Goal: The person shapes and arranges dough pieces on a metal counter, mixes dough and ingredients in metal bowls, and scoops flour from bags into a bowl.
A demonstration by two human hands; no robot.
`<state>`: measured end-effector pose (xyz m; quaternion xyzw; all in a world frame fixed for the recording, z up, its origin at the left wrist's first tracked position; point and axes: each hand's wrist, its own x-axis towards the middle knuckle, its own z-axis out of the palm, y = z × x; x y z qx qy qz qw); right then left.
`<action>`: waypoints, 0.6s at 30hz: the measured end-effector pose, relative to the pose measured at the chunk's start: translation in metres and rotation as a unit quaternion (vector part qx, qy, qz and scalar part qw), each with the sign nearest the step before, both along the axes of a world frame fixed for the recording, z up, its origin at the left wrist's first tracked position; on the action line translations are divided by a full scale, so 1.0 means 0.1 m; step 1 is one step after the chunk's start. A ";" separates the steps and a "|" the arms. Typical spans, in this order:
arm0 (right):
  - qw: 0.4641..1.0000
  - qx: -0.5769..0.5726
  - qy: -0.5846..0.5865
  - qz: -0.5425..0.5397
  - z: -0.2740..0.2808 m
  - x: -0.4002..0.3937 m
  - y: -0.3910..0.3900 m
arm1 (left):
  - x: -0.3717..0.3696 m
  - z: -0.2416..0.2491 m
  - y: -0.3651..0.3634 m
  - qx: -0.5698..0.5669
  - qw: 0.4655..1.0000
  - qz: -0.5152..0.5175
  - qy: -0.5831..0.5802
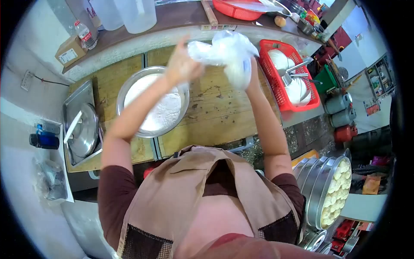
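A clear plastic bag (224, 49) with something white in its lower part is held up over the wooden table (215, 112). My left hand (184, 64), blurred by motion, is closed at the left end of the bag. On the other side, my right hand (253, 71) grips the bag, most of its fingers hidden behind the plastic. Beneath my left forearm stands a large metal basin (184, 113) containing white powder (161, 110) that looks like flour.
At left, a metal lid (88, 134) lies on a metal tray (79, 97). A red basket (268, 71) of bowls stands at right. The shelf (181, 19) behind bears pitchers (136, 15) and a rolling pin (210, 13). Steamers (319, 185) with white buns are at lower right.
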<state>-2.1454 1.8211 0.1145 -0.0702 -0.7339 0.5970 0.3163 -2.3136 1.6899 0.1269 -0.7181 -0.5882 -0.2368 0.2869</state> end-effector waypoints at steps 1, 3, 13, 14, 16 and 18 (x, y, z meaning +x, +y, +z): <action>0.937 0.304 -0.103 -0.135 0.09 0.02 0.09 | 0.25 -0.17 0.01 0.051 0.997 0.023 -0.058; 0.914 0.302 -0.095 -0.255 -0.26 -0.21 0.24 | 0.68 -0.31 -0.10 -0.092 0.831 0.021 -0.548; 0.996 0.055 0.008 -0.070 -0.11 -0.38 -0.36 | 0.35 -0.49 0.09 0.115 0.671 -0.113 -0.724; 0.999 -0.052 -0.006 0.007 -0.05 -0.30 -0.36 | 0.33 -0.47 0.02 0.053 0.661 -0.124 -0.738; 0.980 -0.173 -0.036 0.091 -0.07 -0.24 -0.35 | 0.28 -0.46 0.01 0.009 0.678 -0.092 -0.729; 0.982 -0.162 -0.048 0.088 -0.18 -0.23 -0.30 | 0.32 -0.50 0.05 -0.034 0.693 -0.064 -0.717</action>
